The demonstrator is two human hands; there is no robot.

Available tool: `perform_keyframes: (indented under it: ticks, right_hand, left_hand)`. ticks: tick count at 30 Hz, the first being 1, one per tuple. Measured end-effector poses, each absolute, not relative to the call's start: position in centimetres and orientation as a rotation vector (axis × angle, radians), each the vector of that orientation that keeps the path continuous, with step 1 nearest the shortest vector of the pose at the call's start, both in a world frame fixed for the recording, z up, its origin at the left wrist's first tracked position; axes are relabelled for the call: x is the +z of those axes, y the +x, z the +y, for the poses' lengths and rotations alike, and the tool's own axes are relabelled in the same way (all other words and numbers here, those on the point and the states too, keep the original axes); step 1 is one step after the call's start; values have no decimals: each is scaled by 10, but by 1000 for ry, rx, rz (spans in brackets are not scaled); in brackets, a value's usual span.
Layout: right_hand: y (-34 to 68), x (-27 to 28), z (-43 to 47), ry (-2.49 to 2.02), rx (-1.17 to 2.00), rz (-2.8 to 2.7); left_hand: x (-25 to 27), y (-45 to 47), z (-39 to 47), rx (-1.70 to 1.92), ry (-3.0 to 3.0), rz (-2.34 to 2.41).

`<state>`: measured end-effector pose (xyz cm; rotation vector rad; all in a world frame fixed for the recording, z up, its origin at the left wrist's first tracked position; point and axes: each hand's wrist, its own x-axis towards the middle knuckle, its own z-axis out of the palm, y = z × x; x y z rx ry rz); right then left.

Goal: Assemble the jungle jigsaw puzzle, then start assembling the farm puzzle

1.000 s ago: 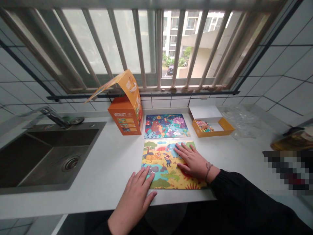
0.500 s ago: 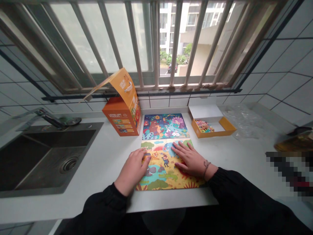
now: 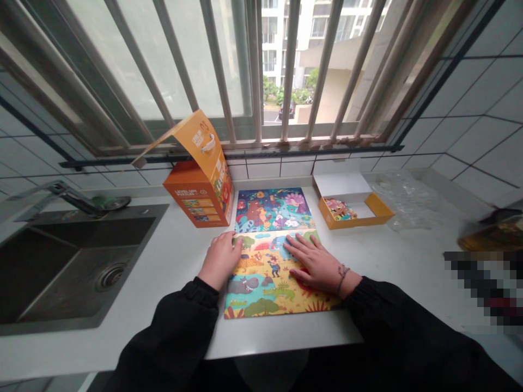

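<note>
1. Orange box (image 3: 202, 200), R of sink (image 3: 139, 213): front txt "LEVEL UP! PUZZLES".
2. Same box, side away from sink: lg. "LEVEL"; rest unclear.
3. Its yellow lid (image 3: 196, 130), also R of sink: no. looks like "03"; sm. txt approx. "LEVEL UP!"

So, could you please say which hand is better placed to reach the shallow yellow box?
Likely the right hand: it lies on the near puzzle, closer to the yellow box; the left hand is at the puzzle's left edge.

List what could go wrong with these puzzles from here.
The right hand lies flat on the yellow puzzle; a sideways push might part its pieces. The left hand is at its left edge, near the dark puzzle, so a forward push could shift both.
</note>
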<state>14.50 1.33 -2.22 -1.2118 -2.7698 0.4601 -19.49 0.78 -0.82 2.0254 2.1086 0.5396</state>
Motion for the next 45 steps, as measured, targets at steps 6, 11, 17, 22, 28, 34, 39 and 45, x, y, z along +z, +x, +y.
perform_keyframes:
  ticks: [6,11,17,22,28,34,39,45]
  right_hand:
    - [145,-21,7,-1227,457,-2785]
    - [145,-20,8,-1223,460,-2780]
    - [145,-22,13,-1210,455,-2770]
    - [148,-25,15,-1203,446,-2764]
    - [147,-30,15,-1166,442,-2746]
    - [179,-17,14,-1146,347,-2472]
    - [235,-18,-23,-1467,209,-2041]
    - [249,-61,-73,-1702,239,-2047]
  left_hand:
    - [-11,-193,-7,557,2066,2068]
    - [-15,-192,-12,583,2075,2069]
    - [-20,-192,-11,602,2066,2080]
    - [-23,-194,-13,663,2047,2064]
    - [-24,-193,-13,828,1984,2023]
    - [-9,-204,-32,1117,1738,2120]
    - [-5,-226,-83,1094,1665,2095]
    - [-13,-234,-111,945,1758,2004]
